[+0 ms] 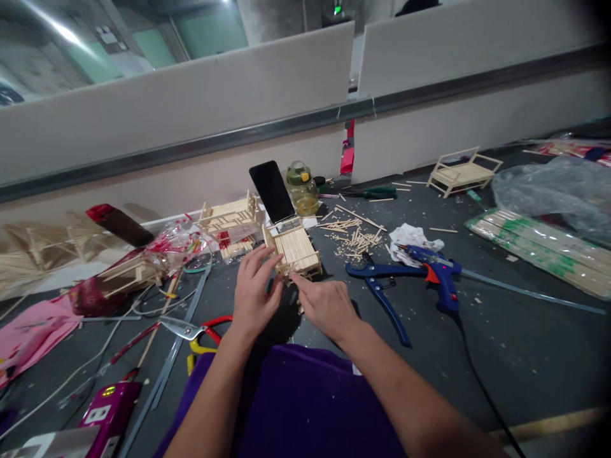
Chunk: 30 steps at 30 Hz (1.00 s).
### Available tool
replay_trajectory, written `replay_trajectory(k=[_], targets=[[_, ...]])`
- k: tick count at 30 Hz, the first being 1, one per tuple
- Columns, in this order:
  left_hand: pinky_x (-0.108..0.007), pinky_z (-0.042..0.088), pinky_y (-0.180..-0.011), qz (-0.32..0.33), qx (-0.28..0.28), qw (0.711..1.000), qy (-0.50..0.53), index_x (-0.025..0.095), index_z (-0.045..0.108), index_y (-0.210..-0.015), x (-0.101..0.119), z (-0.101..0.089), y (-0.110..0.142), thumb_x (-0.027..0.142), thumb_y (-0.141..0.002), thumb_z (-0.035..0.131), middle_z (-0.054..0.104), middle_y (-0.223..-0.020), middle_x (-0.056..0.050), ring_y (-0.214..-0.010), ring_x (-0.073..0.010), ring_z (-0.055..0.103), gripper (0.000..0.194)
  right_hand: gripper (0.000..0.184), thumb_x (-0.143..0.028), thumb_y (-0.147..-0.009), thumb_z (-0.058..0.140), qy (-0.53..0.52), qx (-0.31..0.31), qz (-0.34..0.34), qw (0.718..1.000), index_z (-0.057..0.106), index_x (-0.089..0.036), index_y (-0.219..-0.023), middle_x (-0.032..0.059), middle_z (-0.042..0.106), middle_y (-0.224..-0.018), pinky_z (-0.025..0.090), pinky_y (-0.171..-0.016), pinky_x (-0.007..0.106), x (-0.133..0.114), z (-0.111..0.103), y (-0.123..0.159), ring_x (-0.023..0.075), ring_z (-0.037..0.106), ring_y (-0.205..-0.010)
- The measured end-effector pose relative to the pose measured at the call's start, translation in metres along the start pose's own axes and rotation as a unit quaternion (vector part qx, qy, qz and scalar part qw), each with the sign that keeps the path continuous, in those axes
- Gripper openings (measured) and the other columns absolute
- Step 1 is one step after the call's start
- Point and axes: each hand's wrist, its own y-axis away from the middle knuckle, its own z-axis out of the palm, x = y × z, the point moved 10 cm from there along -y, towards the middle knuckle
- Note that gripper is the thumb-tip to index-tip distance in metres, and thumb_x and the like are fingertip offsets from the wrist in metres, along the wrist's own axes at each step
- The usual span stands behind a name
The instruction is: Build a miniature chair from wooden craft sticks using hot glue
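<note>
A small bed-like model of thin wooden sticks [296, 247] stands on the dark table in front of me. My left hand [258, 289] is at its left side, fingers apart and slightly bent, the fingertips close to the frame. At the model's near edge is my right hand [327, 305], its index finger stretched to the front left corner and the other fingers curled in. Anything between that finger and the thumb is hidden. Behind the model leans a black phone [273, 191]. Cut stick pieces [356, 238] lie scattered to the right.
On the right are blue cutters [382, 299], a blue glue gun [443, 280] with its cord, crumpled tissue [413, 242] and bagged sticks [544, 251]. Red-and-yellow scissors [200, 331] lie left of my arm. A green-lidded bottle [301, 191] and another stick model [463, 172] stand farther back.
</note>
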Motion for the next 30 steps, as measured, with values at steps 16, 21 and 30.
replay_trajectory(k=[16,21,30], targets=[[-0.064,0.012,-0.116,0.048,-0.1,0.99,-0.086,0.023,0.037,-0.141,0.015,0.013,-0.017,0.017,-0.081,0.059,0.056,-0.137,-0.012,-0.14,-0.0324,0.035,0.065,0.023,-0.021,-0.093,0.046,0.003,0.0,-0.008,1.0,0.067,-0.024,-0.101,0.0058,0.076,-0.079,0.041,-0.065,0.027,-0.004,-0.001,0.0,0.0197,0.071,-0.07],[-0.065,0.002,-0.116,0.058,-0.167,0.979,-0.101,0.019,0.026,-0.148,0.021,0.024,-0.028,0.01,-0.076,0.057,0.06,-0.133,-0.014,-0.137,-0.0321,0.04,0.078,0.02,-0.021,-0.092,0.047,0.005,-0.01,0.002,1.0,0.067,-0.023,-0.097,0.0056,0.076,-0.079,0.04,-0.064,0.027,-0.002,0.0,0.0,0.0203,0.071,-0.07],[-0.065,-0.006,-0.115,0.008,-0.212,0.969,-0.123,0.018,0.027,-0.146,0.014,0.031,-0.027,0.015,-0.08,0.052,0.069,-0.117,-0.011,-0.127,-0.0307,0.05,0.071,0.022,-0.021,-0.093,0.045,-0.002,-0.008,0.006,1.0,0.065,-0.023,-0.101,0.0051,0.076,-0.081,0.04,-0.065,0.027,0.0,-0.002,-0.001,0.0203,0.071,-0.073]])
